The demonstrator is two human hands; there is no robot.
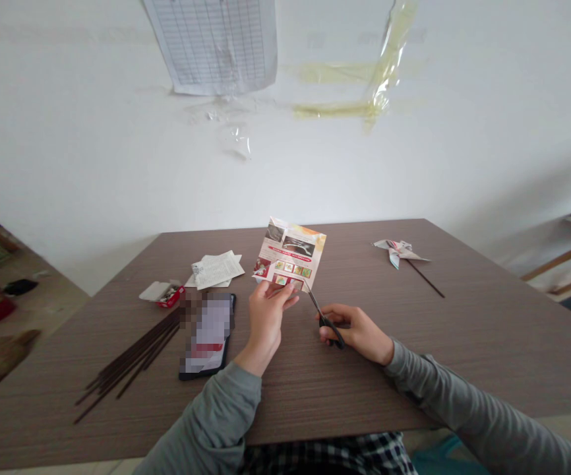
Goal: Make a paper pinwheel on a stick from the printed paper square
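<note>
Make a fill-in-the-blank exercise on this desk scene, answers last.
The left hand holds a square printed paper sheet, the right hand black-handled metal ____. A four-pointed white paper ____ sits on a thin brown stick. The small open red box lies to the ____ of the black-edged phone.
Missing: scissors; pinwheel; left.

A brown wood-grain rectangular table (364, 389) carries, toward its left, a black-edged rectangular phone (210, 335), a loose fan of thin dark-brown sticks (132, 356) and a small open red-and-white cardboard box (167, 294) holding small pieces. Farther back on the left, pale printed square papers (216, 269) overlap in a pile. At the far right lies a white-and-red paper pinwheel (400, 253) on a thin dark stick (426, 279).
</note>
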